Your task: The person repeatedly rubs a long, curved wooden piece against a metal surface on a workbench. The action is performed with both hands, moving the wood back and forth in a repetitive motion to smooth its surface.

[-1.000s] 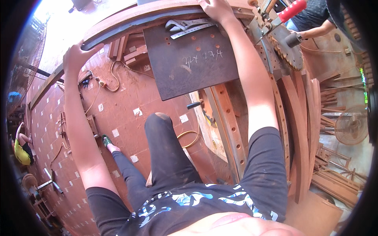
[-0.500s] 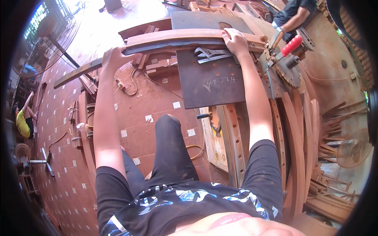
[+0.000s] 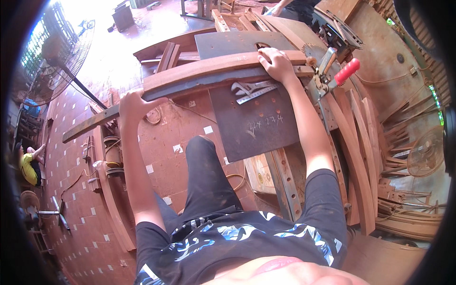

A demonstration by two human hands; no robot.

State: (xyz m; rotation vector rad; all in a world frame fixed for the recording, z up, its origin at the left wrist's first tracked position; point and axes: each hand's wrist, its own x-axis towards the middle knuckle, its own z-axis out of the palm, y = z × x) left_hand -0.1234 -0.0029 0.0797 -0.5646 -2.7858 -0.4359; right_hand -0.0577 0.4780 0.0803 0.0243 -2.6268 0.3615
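Note:
A long, reddish, slightly curved wooden piece (image 3: 204,66) lies across in front of me on a dark-faced wooden jig (image 3: 213,78). My left hand (image 3: 135,107) is wrapped around its left end, thumb pointing right along the near side; a narrow bar (image 3: 90,124) sticks out left past the hand. Near the right end, my right hand (image 3: 277,65) grips the piece from above, fingers bent over it. An adjustable wrench (image 3: 244,88) and a steel ruler (image 3: 256,95) rest on the dark metal tabletop (image 3: 259,130), just nearer than the jig.
Right of my right hand stands a toggle clamp with a red handle (image 3: 346,72), with a toothed saw blade (image 3: 311,51) behind it. Curved wooden planks (image 3: 356,175) lean at the right. A standing fan (image 3: 57,52) is at far left; a person in yellow (image 3: 31,166) crouches below it.
The view has shifted, and the wooden piece now slants with its left end nearer me. Both hands keep their hold. The saw blade, earlier right of the clamp, now shows behind it.

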